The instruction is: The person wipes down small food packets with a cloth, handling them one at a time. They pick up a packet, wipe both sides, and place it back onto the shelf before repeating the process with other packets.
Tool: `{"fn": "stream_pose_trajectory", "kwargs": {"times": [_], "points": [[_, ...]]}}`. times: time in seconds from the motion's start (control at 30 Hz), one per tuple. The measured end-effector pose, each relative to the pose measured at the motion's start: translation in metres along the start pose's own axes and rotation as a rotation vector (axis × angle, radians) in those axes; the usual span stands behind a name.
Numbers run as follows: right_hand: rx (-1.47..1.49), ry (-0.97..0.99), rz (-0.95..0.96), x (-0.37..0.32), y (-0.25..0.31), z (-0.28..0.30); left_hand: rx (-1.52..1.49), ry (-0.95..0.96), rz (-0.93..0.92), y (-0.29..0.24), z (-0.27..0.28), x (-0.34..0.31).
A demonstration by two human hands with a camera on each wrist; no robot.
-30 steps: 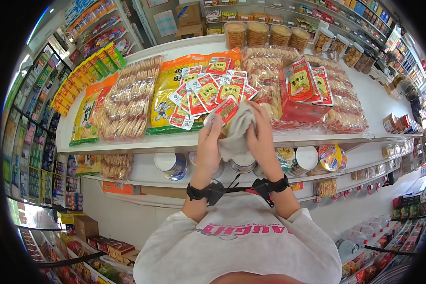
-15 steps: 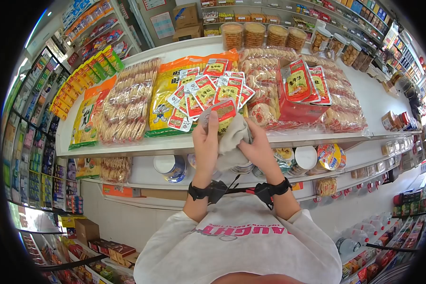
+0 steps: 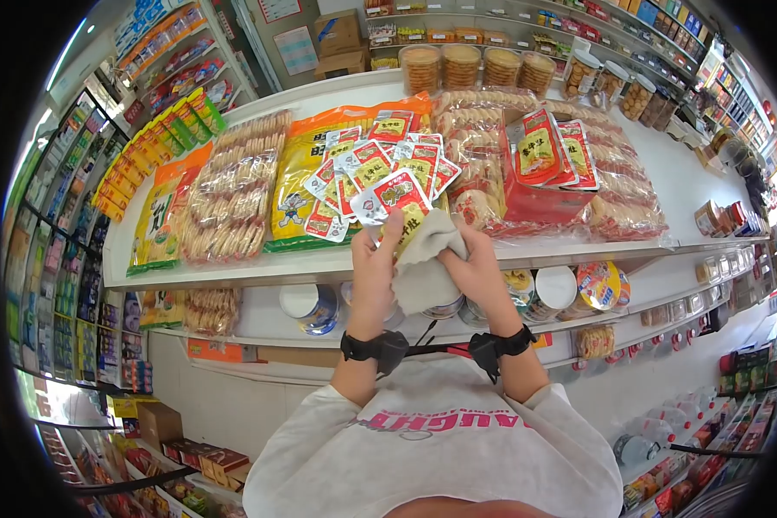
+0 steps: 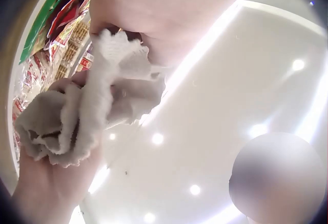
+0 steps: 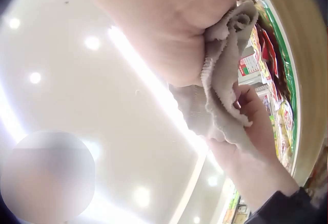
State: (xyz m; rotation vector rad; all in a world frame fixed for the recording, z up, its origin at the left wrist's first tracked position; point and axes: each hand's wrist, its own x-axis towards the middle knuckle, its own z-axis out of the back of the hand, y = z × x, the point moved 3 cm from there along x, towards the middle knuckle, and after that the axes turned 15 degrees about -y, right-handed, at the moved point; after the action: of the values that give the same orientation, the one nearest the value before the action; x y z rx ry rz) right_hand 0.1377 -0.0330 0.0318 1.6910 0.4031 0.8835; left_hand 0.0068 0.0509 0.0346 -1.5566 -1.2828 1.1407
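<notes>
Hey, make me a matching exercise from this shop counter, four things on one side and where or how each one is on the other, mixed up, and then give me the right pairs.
Things:
1. grey cloth
2. red box
3. loose packets
4. biscuit tubs

Places and states:
A. spread on a yellow bag
B. lined up at the far edge of the counter
C. held in the right hand
D. with leaning packets inside

Right pairs: 1-C, 2-D, 3-A, 4-B.

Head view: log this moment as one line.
left hand: holds red-and-yellow snack packet | right hand: grips grey cloth | cloth: at packet's near end
</notes>
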Motion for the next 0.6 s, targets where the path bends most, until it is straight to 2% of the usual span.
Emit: {"fn": "stream_pose_trajectory", "kwargs": {"times": [0.03,0.1,0.2,0.3,0.33,0.4,0.5,0.6], "points": [[-0.016,0.024,-0.062,0.0,-0.003,0.002,0.097,-0.018,-0.045,-0.001,0.004,-0.003],[-0.05,0.076,-0.189,0.0,-0.01,0.009,0.062,0.064,-0.037,-0.005,0.002,-0.005],[-0.049,0.043,-0.148,0.001,-0.012,0.01,-0.035,0.176,-0.058,-0.005,-0.004,-0.006],[0.106,-0.206,-0.144,0.003,-0.012,0.01,-0.059,0.245,-0.165,-0.008,-0.015,-0.006],[0.095,-0.201,-0.089,0.004,-0.013,0.009,-0.052,0.262,-0.212,-0.01,-0.017,-0.007],[0.073,-0.192,0.022,0.005,-0.012,0.007,-0.128,0.226,-0.146,-0.004,-0.011,-0.003],[-0.021,-0.026,0.07,-0.001,0.001,0.008,-0.216,0.18,-0.072,-0.013,-0.011,-0.009],[-0.026,0.042,-0.179,-0.003,-0.009,0.015,-0.189,0.157,-0.158,-0.004,-0.008,-0.003]]}}
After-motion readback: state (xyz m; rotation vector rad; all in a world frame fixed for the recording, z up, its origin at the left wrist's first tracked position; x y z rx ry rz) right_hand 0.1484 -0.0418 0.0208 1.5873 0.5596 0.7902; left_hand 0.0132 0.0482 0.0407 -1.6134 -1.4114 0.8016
